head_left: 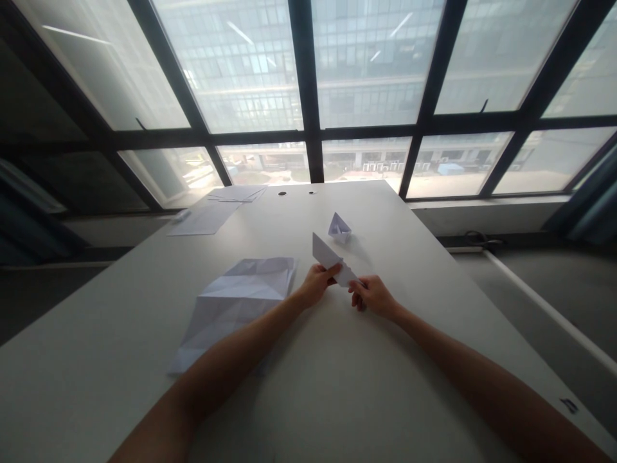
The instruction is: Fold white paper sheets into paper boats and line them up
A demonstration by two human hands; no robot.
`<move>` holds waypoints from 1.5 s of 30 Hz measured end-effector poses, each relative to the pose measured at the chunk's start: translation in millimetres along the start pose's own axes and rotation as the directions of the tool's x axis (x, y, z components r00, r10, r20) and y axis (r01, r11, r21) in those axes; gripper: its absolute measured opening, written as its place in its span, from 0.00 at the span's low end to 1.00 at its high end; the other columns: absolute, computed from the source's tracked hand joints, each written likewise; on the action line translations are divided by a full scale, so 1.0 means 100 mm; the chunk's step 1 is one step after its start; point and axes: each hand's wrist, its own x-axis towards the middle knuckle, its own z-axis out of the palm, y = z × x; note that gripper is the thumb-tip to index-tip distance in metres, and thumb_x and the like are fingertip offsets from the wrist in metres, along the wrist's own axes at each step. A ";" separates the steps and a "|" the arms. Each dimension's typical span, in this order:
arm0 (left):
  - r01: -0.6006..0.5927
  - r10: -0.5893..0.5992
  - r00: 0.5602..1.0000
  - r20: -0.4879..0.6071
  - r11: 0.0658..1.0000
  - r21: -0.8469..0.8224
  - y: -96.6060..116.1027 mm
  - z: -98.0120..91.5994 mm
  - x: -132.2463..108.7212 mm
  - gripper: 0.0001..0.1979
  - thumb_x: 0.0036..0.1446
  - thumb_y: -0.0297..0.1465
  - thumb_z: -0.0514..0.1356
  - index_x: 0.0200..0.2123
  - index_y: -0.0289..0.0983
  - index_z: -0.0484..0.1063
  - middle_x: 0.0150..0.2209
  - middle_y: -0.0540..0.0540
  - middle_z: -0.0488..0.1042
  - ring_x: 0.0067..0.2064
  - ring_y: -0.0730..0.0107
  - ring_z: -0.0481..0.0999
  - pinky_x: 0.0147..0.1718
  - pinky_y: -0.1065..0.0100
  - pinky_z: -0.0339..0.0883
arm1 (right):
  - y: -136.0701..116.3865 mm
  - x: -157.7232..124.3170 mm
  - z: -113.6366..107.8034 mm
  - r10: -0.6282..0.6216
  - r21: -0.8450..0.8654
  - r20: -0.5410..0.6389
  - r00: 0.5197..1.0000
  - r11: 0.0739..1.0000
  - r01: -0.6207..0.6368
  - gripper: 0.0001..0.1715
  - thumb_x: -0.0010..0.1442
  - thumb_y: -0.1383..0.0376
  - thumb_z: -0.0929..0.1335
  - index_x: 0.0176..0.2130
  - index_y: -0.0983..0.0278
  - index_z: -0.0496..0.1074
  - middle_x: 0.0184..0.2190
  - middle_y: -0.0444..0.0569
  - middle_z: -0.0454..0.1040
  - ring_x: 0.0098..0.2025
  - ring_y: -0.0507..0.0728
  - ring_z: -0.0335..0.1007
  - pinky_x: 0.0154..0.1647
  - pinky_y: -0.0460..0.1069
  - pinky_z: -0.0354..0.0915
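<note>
We saw no readable writing or brand anywhere; a small dark mark [569,405] sat at the tabletop edge far to the right of our right hand, too small to read.

Our left hand [315,283] and right hand [372,295] both pinched one folded white paper piece [328,257], held just above the tabletop [337,386]. Left grip was closed on the lower left edge of the piece, thumb on top. Right grip was closed on its lower right end, fingers curled under. The piece looked like thin matte paper with crisp creases, a flat pointed shape with its tip rising up and away from the left grip.

Just beyond the held piece, apart from it, a small folded paper boat [340,227] stood on the tabletop: white, angular, open on top.

Left of the left grip lay a large creased paper sheet [238,302], flat, with many fold lines making triangular facets and its top part folded in. Our left forearm crossed over its lower right corner.

Far beyond the left grip, near the window, lay loose flat paper sheets [212,215], unfolded, some stacked. Two small dark round holes [282,193] showed in the tabletop beside them.

The tabletop was smooth, matte, pale grey. Behind it stood dark-framed windows [308,96] with a hazy glass building outside.
</note>
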 end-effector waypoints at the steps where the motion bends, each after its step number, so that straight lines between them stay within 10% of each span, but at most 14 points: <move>1: -0.007 0.007 1.000 -0.016 1.000 -0.013 0.01 -0.01 0.01 0.21 0.46 0.40 0.73 0.37 0.28 0.79 0.40 0.35 0.80 0.41 0.57 0.79 0.44 0.59 0.71 | 0.00 0.00 0.01 0.019 0.004 -0.010 1.000 1.000 -0.019 0.29 0.58 0.43 0.65 0.27 0.66 0.69 0.16 0.46 0.72 0.15 0.51 0.66 0.15 0.43 0.60; 28: -0.101 0.074 0.985 -0.157 0.980 -0.170 0.11 -0.11 0.07 0.19 0.47 0.38 0.73 0.37 0.30 0.78 0.38 0.40 0.80 0.40 0.64 0.79 0.44 0.66 0.69 | -0.03 -0.05 -0.15 -0.101 0.051 -0.003 0.995 0.994 0.101 0.23 0.61 0.52 0.63 0.24 0.65 0.70 0.15 0.44 0.69 0.15 0.50 0.61 0.16 0.44 0.55; 35: 0.094 -0.111 0.985 0.133 0.987 0.127 0.03 -0.01 -0.05 0.20 0.49 0.40 0.71 0.37 0.29 0.79 0.35 0.39 0.79 0.34 0.64 0.77 0.34 0.67 0.68 | -0.04 -0.04 -0.06 -0.232 -0.108 -0.084 0.969 0.969 0.223 0.21 0.60 0.53 0.66 0.22 0.64 0.66 0.18 0.43 0.67 0.20 0.50 0.60 0.23 0.45 0.56; 45: 0.021 -0.037 0.992 0.118 0.991 0.130 -0.04 0.12 -0.09 0.37 0.53 0.38 0.68 0.64 0.41 0.60 0.47 0.41 0.75 0.43 0.64 0.77 0.40 0.67 0.69 | -0.06 -0.08 -0.03 -0.350 -0.522 -0.213 0.912 0.830 0.197 0.18 0.57 0.59 0.67 0.20 0.62 0.62 0.18 0.41 0.63 0.22 0.50 0.55 0.26 0.46 0.52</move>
